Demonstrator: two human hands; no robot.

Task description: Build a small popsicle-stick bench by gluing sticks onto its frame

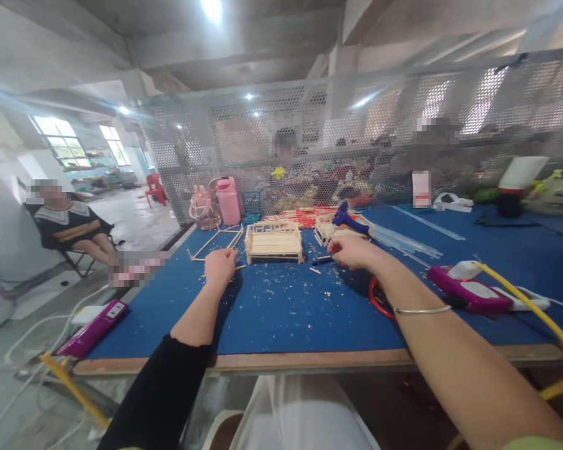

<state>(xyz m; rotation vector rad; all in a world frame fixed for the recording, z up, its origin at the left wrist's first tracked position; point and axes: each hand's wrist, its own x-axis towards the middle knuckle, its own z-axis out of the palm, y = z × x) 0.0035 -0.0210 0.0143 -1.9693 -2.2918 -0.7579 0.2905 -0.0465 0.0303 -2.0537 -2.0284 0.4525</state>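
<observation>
A small bench-like frame of pale wooden sticks (274, 242) stands upright on the blue table top. To its left is my left hand (220, 265), its fingers curled closed; a short stick (239, 267) shows by the fingertips, but I cannot tell whether it is gripped. My right hand (353, 251) is on the other side, thumb and fingers pinched together, with whatever they hold too small to make out. Just left of those fingers lies a dark blue tool (323, 260). Behind that hand a blue glue gun (349, 219) rests on a second stick frame (326, 234).
Clear glue sticks (406, 240) lie at the right, near a purple power strip (471, 290) with a yellow cable (539, 306). An open stick outline (216, 242) lies at left. Pink bottle (228, 200) stands behind. A person (70, 219) sits beyond the table's left side.
</observation>
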